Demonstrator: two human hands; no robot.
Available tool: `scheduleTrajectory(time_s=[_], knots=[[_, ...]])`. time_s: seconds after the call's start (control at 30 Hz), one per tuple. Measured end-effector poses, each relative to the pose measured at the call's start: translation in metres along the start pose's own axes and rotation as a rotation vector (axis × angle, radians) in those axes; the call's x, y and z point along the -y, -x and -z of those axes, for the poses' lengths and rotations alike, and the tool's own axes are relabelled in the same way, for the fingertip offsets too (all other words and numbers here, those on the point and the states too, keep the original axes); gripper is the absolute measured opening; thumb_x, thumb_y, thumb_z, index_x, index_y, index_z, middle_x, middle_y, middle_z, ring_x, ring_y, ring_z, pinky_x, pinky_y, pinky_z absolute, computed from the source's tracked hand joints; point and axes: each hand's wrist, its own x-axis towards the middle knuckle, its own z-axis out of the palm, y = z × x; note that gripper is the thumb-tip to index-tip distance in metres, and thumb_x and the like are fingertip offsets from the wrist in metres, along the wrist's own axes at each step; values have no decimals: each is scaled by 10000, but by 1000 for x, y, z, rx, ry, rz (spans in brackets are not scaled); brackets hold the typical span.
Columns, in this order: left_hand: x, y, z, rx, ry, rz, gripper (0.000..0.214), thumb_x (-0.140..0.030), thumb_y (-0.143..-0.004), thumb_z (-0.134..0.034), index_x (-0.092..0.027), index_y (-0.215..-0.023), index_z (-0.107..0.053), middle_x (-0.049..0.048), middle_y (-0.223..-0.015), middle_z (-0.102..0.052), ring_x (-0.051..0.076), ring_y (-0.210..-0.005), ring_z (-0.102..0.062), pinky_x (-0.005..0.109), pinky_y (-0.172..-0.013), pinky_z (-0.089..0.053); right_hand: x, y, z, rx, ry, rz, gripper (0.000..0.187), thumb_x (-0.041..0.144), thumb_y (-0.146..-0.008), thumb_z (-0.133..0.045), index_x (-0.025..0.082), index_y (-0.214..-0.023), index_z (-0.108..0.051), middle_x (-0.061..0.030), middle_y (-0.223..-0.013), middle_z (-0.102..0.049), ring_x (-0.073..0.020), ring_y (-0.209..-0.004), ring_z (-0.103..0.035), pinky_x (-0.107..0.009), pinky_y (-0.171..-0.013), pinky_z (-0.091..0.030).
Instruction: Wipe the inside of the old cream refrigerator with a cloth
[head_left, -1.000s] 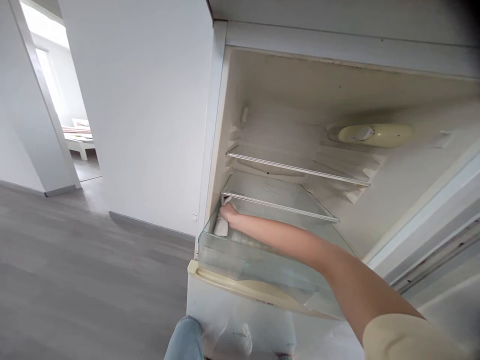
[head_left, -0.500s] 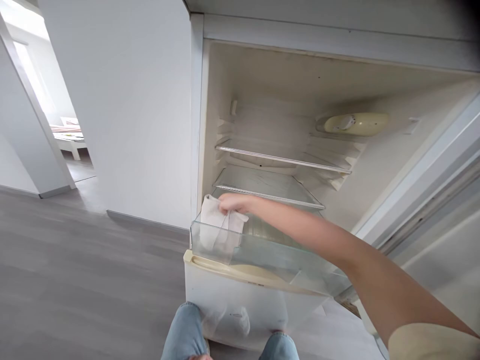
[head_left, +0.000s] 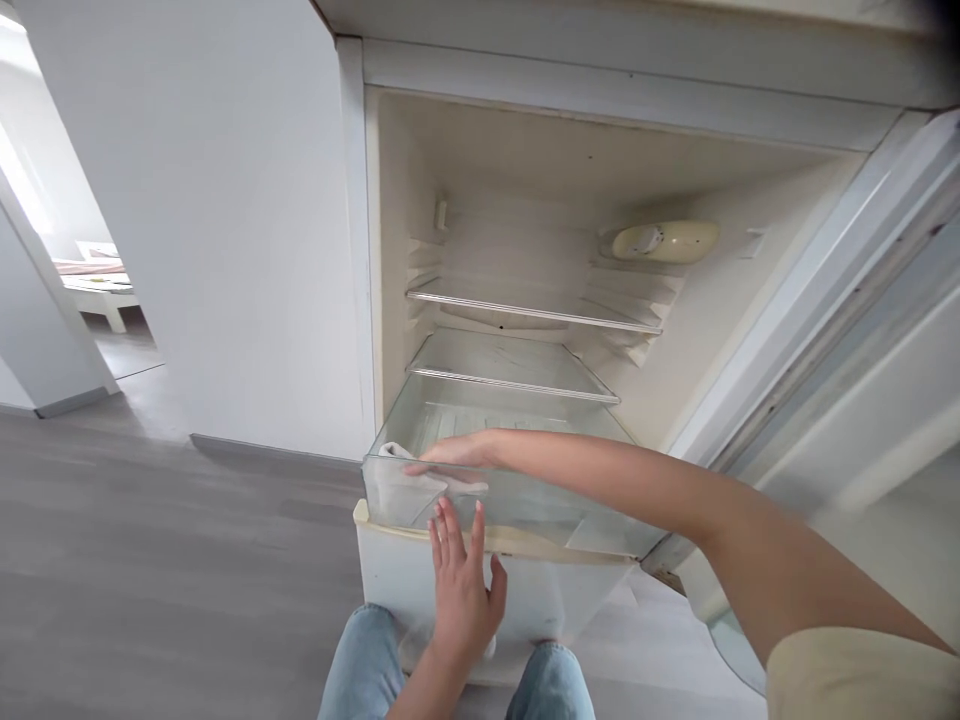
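Note:
A clear fridge drawer [head_left: 600,535] with a white and cream front is pulled out before my knees. Inside its left front corner lies a crumpled white cloth [head_left: 405,490], partly seen through the clear wall. My right hand [head_left: 457,452] reaches over the drawer's rim from the right, fingers down on the cloth; the fingertips are partly hidden in it. My left hand [head_left: 463,585] is raised at the drawer's front, fingers stretched and spread, holding nothing. Its fingertips are at the clear front wall; whether they touch it I cannot tell.
Behind the drawer stands the open fridge, with an upper glass shelf [head_left: 532,308], a lower glass shelf [head_left: 510,365] and a yellowish lamp housing [head_left: 667,242]. The fridge door [head_left: 862,430] hangs open at right. A white wall [head_left: 247,220] and grey floor [head_left: 187,580] lie left.
My right hand has lowered the cloth from above the rim into the drawer. My left hand has risen from between my knees to the drawer's front. The view has shifted slightly.

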Motion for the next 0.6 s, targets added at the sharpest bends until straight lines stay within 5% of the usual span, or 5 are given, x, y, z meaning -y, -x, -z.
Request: scheduleTrajectory(time_s=[0.37, 0.6], knots=[[2, -2, -1, 75, -39, 28, 739, -166, -847, -419, -259, -1474, -37, 92, -1562, 266, 376, -1452, 75, 665, -1094, -288, -66, 82, 35, -82, -15, -229, 264, 391, -803, -551, 182, -866, -700, -15, -758, -700, -174, -759, -660, -284, -691, -534], [0, -3, -4, 63, -60, 43, 747, -194, -859, -417, -267, -1471, 6, 106, -1550, 292, 387, -1446, 95, 672, -1084, -293, -114, 140, 55, -174, -57, -514, 233, 329, -796, -537, 167, -792, -705, -67, -745, -702, -214, -795, -686, -313, -686, -553]])
